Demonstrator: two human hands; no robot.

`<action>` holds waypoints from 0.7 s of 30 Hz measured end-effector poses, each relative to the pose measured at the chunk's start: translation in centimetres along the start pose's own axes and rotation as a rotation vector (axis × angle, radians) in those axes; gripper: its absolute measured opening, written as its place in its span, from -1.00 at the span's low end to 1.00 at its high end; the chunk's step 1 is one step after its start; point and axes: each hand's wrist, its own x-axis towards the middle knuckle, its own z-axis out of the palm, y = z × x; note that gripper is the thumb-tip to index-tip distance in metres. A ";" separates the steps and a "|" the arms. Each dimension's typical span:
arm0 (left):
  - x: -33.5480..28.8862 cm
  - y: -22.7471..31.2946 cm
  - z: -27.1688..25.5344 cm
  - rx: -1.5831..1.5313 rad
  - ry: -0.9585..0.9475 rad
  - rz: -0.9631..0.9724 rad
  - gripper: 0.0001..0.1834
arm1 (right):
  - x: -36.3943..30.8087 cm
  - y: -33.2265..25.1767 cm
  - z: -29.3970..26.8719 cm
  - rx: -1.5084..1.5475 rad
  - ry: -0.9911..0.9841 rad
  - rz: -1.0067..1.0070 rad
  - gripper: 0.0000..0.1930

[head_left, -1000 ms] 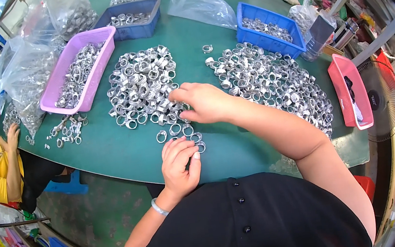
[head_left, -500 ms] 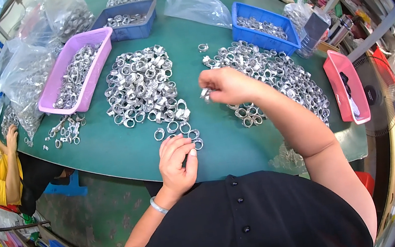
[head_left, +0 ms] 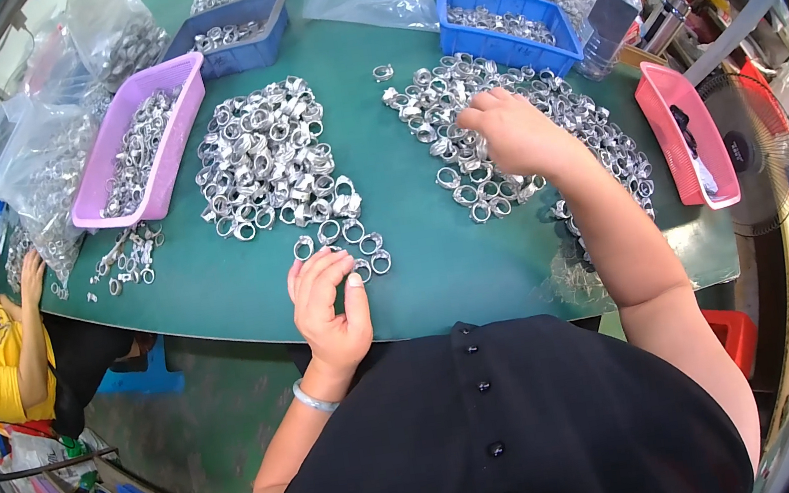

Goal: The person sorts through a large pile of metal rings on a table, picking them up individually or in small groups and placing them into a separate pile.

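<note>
Two heaps of silvery metal ring clamps lie on a green table: a left heap (head_left: 266, 154) and a wider right heap (head_left: 590, 133). My right hand (head_left: 515, 132) is over the right heap with its fingers curled downward; whatever is in them, if anything, is hidden. My left hand (head_left: 330, 306) rests at the near end of the left heap, fingers stretched out and thumb apart. Just beyond its fingertips are several loose ring clamps (head_left: 380, 264). A single ring clamp (head_left: 383, 72) lies between the heaps, towards the back.
A purple basket (head_left: 85, 194), a dark blue bin (head_left: 232, 59) and a blue bin (head_left: 513, 50) hold more metal parts. Clear bags (head_left: 33, 186) of parts stand at left. A pink basket (head_left: 654, 119) and a fan (head_left: 754, 150) are at right. A person in yellow (head_left: 0, 347) sits at left.
My right hand has moved right, from the gap between the heaps to over the right heap. The clamp seen in its fingers before no longer shows. The view has shifted slightly.
</note>
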 end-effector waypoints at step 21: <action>-0.6 -1.5 -1.4 0.029 0.093 -0.054 -0.77 | -2.6 -6.9 -0.3 -0.040 -0.290 -0.376 -0.69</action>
